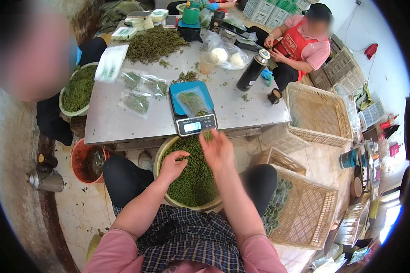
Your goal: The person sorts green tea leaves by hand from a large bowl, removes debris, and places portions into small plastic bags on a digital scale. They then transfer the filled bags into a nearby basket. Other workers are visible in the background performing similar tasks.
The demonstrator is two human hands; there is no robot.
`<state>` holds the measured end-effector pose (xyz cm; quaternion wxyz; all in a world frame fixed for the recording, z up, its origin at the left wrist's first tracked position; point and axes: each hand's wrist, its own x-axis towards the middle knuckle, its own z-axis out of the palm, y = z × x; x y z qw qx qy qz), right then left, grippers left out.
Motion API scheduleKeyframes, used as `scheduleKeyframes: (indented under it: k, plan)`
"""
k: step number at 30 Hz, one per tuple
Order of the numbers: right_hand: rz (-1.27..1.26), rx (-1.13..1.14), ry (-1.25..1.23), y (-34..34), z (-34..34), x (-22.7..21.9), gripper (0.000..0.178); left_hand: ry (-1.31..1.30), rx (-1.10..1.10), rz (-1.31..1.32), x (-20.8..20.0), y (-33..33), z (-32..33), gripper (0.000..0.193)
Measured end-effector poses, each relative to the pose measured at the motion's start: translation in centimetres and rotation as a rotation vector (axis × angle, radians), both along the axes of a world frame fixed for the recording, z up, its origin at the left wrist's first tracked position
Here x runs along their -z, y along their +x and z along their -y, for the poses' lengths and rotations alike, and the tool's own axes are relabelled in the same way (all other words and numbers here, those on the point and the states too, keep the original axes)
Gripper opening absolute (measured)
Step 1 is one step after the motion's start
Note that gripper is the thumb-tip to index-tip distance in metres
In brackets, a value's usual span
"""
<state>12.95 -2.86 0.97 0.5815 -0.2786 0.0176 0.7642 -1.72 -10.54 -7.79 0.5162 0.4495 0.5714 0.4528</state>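
Note:
Over a round tub of small green berries in front of me, my right hand is raised near the table edge. Its fingers pinch a small bunch of green berries, just below the scale's display. My left hand hangs above the tub's left side with curled fingers; whatever they hold is hidden. On the table stands a digital scale with a blue top and a lit display. A clear plastic bag partly filled with green berries lies on it.
Several filled bags and a white bag stack lie left of the scale. Behind are a heap of dried-looking sprigs, a cup and a black flask. Crates stand right, a red bucket left. Co-workers sit around the table.

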Motion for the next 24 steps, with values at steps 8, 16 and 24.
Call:
scheduleKeyframes:
  k: [8, 16, 24]
  plan:
    - [0.183, -0.085, 0.087, -1.0, -1.0, -1.2, 0.048, 0.061, -0.078, 0.161, -0.6, -0.4, 0.3, 0.022]
    - [2.078, -1.242, 0.363, 5.0, 11.0, 12.8, 0.028, 0.038, -0.088, 0.143, -1.5, -0.7, 0.3, 0.02]
    - [2.058, -1.36, 0.407, 2.5, 13.6, 15.1, 0.034, -0.025, -0.031, 0.078, -1.5, -0.5, 0.1, 0.02]
